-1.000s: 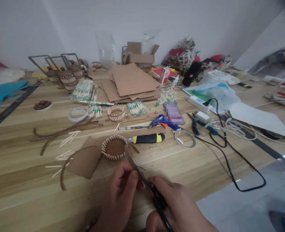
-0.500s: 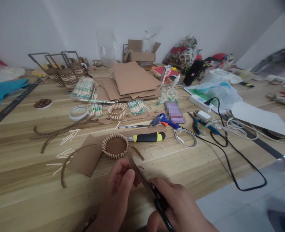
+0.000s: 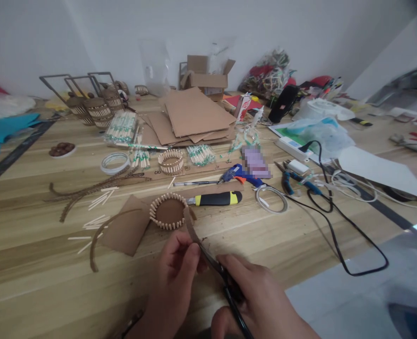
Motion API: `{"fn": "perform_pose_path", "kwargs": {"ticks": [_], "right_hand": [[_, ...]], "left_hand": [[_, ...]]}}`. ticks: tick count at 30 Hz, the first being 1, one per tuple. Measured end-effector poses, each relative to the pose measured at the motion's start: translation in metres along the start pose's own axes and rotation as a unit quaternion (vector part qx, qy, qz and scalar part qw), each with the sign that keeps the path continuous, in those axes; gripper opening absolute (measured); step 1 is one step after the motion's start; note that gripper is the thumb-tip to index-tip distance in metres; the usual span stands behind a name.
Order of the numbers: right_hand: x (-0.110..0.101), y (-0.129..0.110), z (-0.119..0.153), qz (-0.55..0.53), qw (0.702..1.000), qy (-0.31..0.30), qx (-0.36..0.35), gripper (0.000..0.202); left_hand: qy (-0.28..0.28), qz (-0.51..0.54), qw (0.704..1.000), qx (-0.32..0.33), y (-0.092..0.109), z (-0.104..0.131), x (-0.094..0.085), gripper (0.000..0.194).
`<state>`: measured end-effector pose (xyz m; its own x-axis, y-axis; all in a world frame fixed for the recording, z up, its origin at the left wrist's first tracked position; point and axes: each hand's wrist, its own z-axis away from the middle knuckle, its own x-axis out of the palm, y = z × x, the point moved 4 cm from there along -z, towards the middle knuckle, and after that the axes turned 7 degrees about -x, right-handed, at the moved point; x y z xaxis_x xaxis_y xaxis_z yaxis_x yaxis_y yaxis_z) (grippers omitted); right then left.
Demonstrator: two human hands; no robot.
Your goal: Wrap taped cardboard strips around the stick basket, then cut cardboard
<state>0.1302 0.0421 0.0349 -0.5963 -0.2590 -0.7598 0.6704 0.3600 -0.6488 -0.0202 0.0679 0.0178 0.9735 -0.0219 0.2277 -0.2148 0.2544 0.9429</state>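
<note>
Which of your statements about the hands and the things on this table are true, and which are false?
1. The right hand holds black-handled scissors. True.
2. The left hand is empty. False: it pinches a brown strip.
3. A utility knife with a black and yellow handle lies on the table. True.
4. The cardboard box by the wall is closed. False: its flaps stand open.
5. The glue gun is mostly yellow. False: it is mostly blue.
6. A pen lies beside the glue gun. True.
</note>
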Motion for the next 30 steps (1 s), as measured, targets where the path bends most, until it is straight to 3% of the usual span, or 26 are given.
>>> {"fn": "perform_pose_path", "kwargs": {"ticks": [10, 20, 25, 30], "right_hand": [[0.015, 0.011, 0.005, -0.019, 0.999, 0.023, -0.011, 0.025], [0.001, 0.004, 0.002, -0.010, 1.000, -0.009, 0.015, 0.040], [0.001, 0.002, 0.001, 0.006, 1.000, -0.002, 0.014, 0.046], [0.002, 0.000, -0.001, -0.012, 1.000, 0.013, 0.015, 0.036]], "left_hand": [[-0.026, -0.009, 1.000, 0.002, -0.008, 0.000, -0.003, 0.038], [-0.003, 0.012, 1.000, 0.006, -0.005, 0.000, -0.002, 0.036], [-0.024, -0.004, 1.000, 0.004, -0.009, 0.000, 0.001, 0.037], [-0.020, 0.005, 1.000, 0.007, -0.010, 0.001, 0.001, 0.039]]}}
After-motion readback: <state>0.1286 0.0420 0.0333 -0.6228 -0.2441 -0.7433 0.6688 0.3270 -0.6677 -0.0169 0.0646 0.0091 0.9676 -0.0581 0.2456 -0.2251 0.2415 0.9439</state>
